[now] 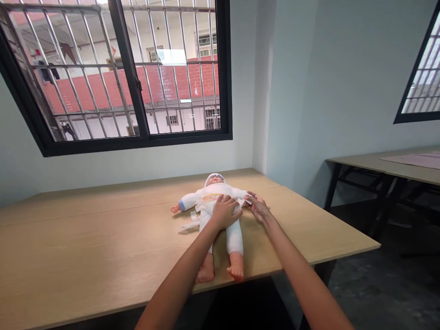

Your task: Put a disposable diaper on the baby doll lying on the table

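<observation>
A baby doll (234, 240) in a white suit and cap lies on its back on the wooden table, feet toward me. Around its hips is a white diaper (202, 207), with one loose tab sticking out on the left side. My left hand (225, 211) lies flat over the front of the diaper, fingers stretched out. At the doll's hip on the right, my right hand (257, 207) has its fingers pinched at the diaper's white side edge. My left hand covers the middle of the diaper.
The wooden table (103, 247) runs along the wall under a barred window (137, 68). Its front edge is close to the doll's feet. At the right stands a second table (405, 167) with a pink sheet (417, 159) on it.
</observation>
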A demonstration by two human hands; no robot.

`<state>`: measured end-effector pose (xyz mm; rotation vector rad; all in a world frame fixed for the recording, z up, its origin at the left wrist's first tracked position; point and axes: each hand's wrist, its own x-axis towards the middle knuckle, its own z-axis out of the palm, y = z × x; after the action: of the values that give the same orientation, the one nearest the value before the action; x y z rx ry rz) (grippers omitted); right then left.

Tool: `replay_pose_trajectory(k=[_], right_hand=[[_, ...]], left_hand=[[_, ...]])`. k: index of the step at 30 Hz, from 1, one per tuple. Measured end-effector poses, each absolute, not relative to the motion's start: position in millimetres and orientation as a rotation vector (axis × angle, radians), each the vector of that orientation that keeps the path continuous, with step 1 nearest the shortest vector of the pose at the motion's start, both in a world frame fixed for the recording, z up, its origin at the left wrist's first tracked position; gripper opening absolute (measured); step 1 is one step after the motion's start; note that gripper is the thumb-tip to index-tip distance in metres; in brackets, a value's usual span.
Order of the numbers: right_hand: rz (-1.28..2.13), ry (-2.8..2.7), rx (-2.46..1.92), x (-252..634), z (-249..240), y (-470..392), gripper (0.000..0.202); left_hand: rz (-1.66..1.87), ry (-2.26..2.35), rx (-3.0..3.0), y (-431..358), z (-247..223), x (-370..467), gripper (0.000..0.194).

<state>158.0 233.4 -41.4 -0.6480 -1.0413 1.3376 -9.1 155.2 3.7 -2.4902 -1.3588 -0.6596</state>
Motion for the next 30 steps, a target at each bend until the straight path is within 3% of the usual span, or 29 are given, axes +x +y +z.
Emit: replay_pose_trajectory(k=[6, 10, 16, 30], right_hand=[[1.463, -0.949, -0.548, 158, -36, 229, 0.055], [1.488, -0.933, -0.537, 156, -33, 225, 0.055], [1.445, -1.0, -0.553, 151, -27, 218, 0.051], [1.004, -1.716, -1.036, 127, 29, 237, 0.048]], left_hand=[[-0.683, -1.38, -2.474, 151, 6, -8, 0.039], [-0.641, -1.362, -2.465, 150, 5, -7, 0.027], [-0.556, -1.225, -2.427, 148, 2, -3, 0.026], [-0.311, -1.04, -2.384, 142, -6, 21, 0.033]])
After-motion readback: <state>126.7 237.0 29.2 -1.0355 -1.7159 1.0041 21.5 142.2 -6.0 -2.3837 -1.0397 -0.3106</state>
